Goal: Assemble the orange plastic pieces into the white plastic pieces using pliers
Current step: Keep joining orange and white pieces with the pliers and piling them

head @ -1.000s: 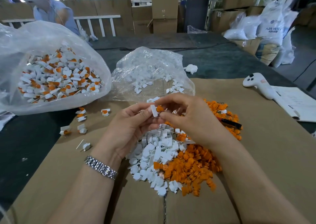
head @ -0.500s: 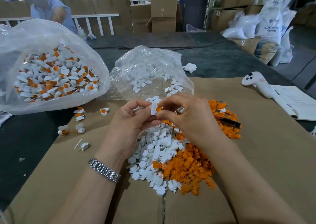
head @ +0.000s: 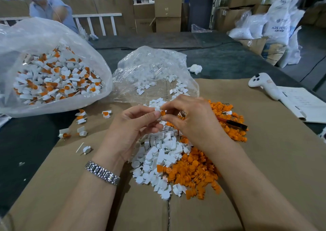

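My left hand [head: 130, 130] pinches a small white plastic piece [head: 157, 110] between thumb and fingers. My right hand [head: 192, 119] pinches an orange plastic piece [head: 163, 113] and holds it against the white one. Both hands hover above a heap of loose white pieces [head: 158, 156] and a heap of orange pieces [head: 194, 174] on a flattened cardboard sheet [head: 264, 160]. The pliers [head: 232, 123], with red and black handles, lie on the orange heap to the right of my right hand, partly hidden.
A clear bag of assembled white-and-orange pieces [head: 53, 78] lies at the left. A clear bag of white pieces [head: 155, 75] lies behind my hands. Several assembled pieces [head: 81, 117] are scattered at the left. A white controller [head: 264, 85] and papers [head: 303, 103] lie at the right.
My hands stay close together with the two pieces between them; the orange piece is pressed nearer to the white piece. The view has shifted slightly.
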Action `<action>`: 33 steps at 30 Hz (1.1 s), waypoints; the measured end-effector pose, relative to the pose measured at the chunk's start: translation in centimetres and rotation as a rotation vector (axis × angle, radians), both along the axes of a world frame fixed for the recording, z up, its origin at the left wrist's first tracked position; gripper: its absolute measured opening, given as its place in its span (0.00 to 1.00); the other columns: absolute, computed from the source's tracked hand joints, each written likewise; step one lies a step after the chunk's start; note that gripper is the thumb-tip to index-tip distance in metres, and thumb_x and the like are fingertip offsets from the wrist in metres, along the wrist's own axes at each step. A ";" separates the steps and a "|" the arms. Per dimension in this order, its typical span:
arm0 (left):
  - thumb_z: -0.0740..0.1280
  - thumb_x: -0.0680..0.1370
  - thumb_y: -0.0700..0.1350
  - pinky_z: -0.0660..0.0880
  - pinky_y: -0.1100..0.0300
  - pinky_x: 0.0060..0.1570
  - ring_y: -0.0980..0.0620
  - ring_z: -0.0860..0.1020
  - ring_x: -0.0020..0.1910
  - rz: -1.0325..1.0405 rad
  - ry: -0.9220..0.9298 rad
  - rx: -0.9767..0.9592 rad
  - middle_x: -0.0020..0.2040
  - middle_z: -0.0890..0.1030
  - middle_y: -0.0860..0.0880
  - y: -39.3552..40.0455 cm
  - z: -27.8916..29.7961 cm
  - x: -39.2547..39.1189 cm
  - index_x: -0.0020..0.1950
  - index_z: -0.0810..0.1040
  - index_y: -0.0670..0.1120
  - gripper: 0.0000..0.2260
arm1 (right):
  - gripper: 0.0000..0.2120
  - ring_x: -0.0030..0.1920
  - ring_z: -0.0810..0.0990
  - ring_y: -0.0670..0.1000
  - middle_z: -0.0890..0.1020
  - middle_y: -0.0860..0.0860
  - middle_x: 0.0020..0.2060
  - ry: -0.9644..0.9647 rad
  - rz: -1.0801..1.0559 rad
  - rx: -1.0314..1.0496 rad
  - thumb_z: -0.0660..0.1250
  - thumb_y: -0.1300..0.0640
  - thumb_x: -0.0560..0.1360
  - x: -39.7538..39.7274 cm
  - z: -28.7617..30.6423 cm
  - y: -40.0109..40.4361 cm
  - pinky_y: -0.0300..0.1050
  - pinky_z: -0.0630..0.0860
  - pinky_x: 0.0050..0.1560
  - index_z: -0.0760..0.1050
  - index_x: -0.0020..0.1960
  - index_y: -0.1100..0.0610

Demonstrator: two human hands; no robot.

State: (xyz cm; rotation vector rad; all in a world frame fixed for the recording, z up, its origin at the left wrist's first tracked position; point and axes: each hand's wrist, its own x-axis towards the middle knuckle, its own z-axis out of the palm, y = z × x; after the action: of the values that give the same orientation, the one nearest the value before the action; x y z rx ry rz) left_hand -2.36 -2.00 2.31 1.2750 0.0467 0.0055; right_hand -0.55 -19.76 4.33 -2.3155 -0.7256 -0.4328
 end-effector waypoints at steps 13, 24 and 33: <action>0.80 0.63 0.41 0.82 0.62 0.37 0.46 0.85 0.36 -0.007 0.030 0.044 0.43 0.86 0.37 0.1 -0.1 0.1 0.46 0.86 0.38 0.14 | 0.11 0.51 0.80 0.47 0.82 0.46 0.50 -0.022 -0.008 -0.117 0.71 0.49 0.77 0.1 -0.2 0.1 0.53 0.67 0.64 0.82 0.59 0.50; 0.79 0.63 0.40 0.82 0.61 0.35 0.45 0.85 0.36 0.055 0.048 0.010 0.40 0.85 0.43 0.1 0.0 0.4 0.37 0.87 0.48 0.06 | 0.25 0.54 0.77 0.54 0.78 0.51 0.52 0.465 -0.512 -0.449 0.67 0.32 0.74 2.8 -0.7 -5.0 0.59 0.75 0.59 0.76 0.54 0.54; 0.79 0.65 0.41 0.80 0.63 0.33 0.48 0.85 0.37 0.120 0.014 -0.039 0.40 0.85 0.44 0.0 0.0 0.5 0.41 0.86 0.46 0.06 | 0.15 0.42 0.78 0.53 0.80 0.51 0.43 0.370 -0.463 -0.405 0.63 0.43 0.77 2.1 0.0 -4.6 0.49 0.74 0.42 0.77 0.51 0.54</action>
State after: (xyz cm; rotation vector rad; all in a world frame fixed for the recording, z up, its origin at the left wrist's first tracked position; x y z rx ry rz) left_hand -1.90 -2.02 2.29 1.2314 0.1347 0.0991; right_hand 1.54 -24.31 4.37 -2.8427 -0.0927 -0.0427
